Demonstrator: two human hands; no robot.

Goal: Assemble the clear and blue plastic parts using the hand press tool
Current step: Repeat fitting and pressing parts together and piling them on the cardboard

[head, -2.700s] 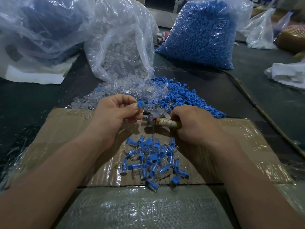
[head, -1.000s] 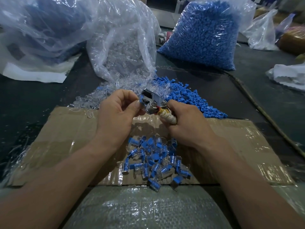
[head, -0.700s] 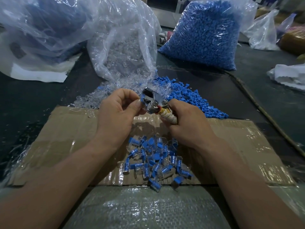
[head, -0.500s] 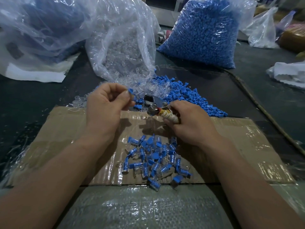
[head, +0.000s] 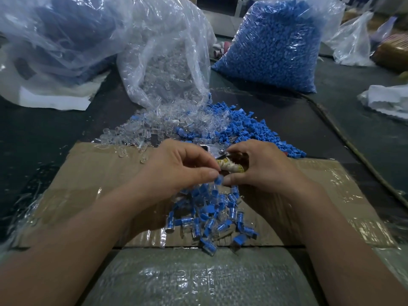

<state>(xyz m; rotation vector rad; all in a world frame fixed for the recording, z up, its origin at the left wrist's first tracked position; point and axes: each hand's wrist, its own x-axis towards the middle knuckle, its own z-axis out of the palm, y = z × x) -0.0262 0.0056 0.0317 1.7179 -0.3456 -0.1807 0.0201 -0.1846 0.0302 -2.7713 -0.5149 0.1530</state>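
Note:
My left hand [head: 176, 166] pinches a clear and blue part [head: 218, 181] between thumb and forefinger, just above the pile of joined parts [head: 212, 215] on the taped cardboard [head: 92, 177]. My right hand [head: 260, 166] grips the hand press tool [head: 225, 160], its wrapped handle in my fingers and its metal head pointing toward the far side; my right thumb touches the pinched part. Loose clear parts [head: 154, 127] and loose blue parts [head: 249, 127] lie heaped behind my hands.
An open bag of clear parts [head: 165, 58] and a full bag of blue parts [head: 273, 45] stand behind the heaps. Another plastic bag [head: 53, 45] sits at the back left, white cloth [head: 388, 100] at the right. A cord [head: 344, 138] runs along the right side.
My left hand came back from the loose heap toward the tool with a part, and both hands dropped lower over the pile of joined parts. The tool tilted down from its raised position.

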